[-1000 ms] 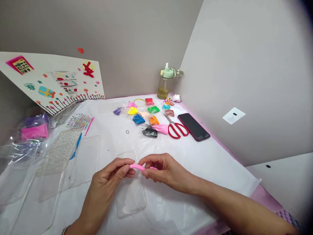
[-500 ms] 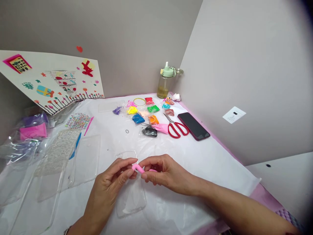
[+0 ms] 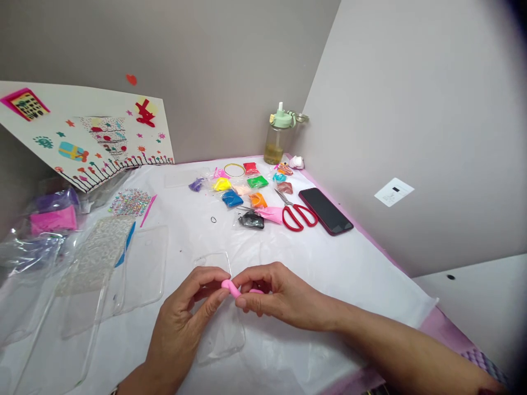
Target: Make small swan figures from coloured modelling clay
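A soft pink roll of modelling clay (image 3: pixel 233 289) is pinched between both hands, bent into a curl at its left end. My left hand (image 3: pixel 193 307) grips that curled end with thumb and fingertips. Closed round the rest of the roll is my right hand (image 3: pixel 275 291), with a bit of pink showing under its fingers. Below them a clear phone case (image 3: pixel 222 340) lies on the white-covered table (image 3: pixel 313 351), partly hidden by my left hand.
Several clear cases (image 3: pixel 144 269) lie at the left, near loose rhinestones (image 3: pixel 130 203). Farther back are small clay packets (image 3: pixel 233 198), red-handled scissors (image 3: pixel 297 214), a phone (image 3: pixel 325 211) and a bottle (image 3: pixel 278 137). A decorated board (image 3: pixel 144 140) leans on the wall.
The clay's left end is curled more tightly than before. My left fingers have shifted slightly around it, and the right hand keeps its hold.
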The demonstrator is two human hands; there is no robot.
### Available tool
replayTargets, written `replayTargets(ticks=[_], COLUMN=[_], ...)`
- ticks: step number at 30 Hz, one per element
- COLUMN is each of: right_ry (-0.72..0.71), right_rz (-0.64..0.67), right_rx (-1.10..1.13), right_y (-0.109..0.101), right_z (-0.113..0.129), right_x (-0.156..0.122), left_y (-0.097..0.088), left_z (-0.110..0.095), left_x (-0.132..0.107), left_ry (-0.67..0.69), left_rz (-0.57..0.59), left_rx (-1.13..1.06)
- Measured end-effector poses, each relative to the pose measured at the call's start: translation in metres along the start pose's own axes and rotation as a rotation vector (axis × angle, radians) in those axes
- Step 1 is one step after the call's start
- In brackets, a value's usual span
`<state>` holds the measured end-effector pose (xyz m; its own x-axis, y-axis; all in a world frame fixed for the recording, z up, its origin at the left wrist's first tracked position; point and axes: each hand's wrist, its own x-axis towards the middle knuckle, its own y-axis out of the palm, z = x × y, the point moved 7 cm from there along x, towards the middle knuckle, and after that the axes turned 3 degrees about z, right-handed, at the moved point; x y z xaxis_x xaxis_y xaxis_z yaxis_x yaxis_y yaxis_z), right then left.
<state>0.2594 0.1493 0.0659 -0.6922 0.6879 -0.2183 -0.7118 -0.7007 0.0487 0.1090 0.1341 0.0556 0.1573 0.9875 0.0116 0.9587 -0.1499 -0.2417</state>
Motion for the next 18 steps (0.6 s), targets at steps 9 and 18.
replayTargets(ticks=[9, 18], right_ry=[-0.03, -0.023], right_rz=[-0.055, -0.098], right_rx=[-0.12, -0.097], right_y=[-0.0048, -0.0074], right_z=[-0.0035, -0.0037], right_x=[-0.0016, -0.0006], left_y=[0.0013, 0.0007], left_z=[-0.0039, -0.0042], left_x=[0.0024, 0.0014], left_ry=[0.044, 0.026], left_rz=[0.036, -0.029], left_rx=[0.034, 0.057])
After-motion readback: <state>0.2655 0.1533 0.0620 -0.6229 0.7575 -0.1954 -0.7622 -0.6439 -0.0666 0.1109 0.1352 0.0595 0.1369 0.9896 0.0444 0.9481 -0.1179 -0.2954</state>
